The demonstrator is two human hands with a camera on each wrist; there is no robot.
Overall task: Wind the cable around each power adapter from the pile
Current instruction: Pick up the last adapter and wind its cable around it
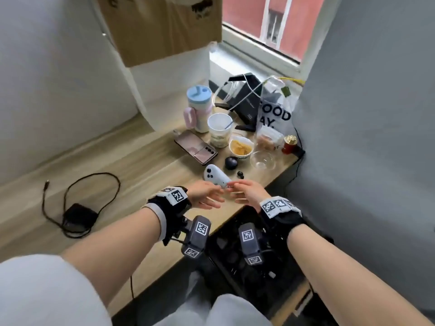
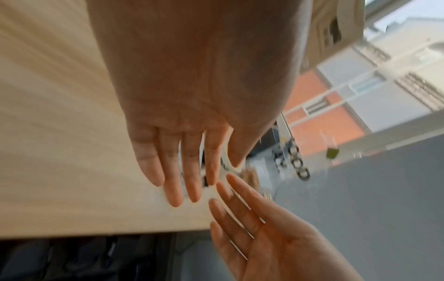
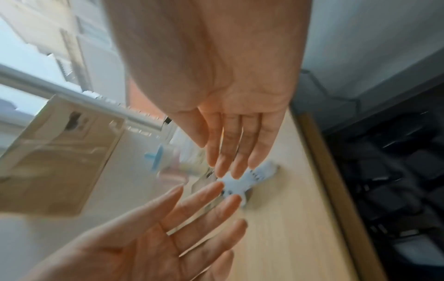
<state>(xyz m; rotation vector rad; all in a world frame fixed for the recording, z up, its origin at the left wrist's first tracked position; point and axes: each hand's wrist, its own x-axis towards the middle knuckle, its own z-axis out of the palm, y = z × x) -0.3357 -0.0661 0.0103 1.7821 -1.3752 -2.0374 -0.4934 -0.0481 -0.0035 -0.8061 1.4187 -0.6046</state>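
At frame centre, the flat left hand (image 1: 204, 195) and right hand (image 1: 249, 192) hide the white controller's (image 1: 215, 175) near end; at left, the black power adapter (image 1: 78, 216) lies flat, its cable (image 1: 94, 184) looped.

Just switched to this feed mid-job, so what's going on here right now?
Nobody is holding anything. The left hand and right hand hang open, palms facing each other, fingertips close together above the wooden desk near a white game controller. One black power adapter lies to the left on the desk with its cable sprawled loose, not wound. A dark crate of black gear sits below the desk edge.
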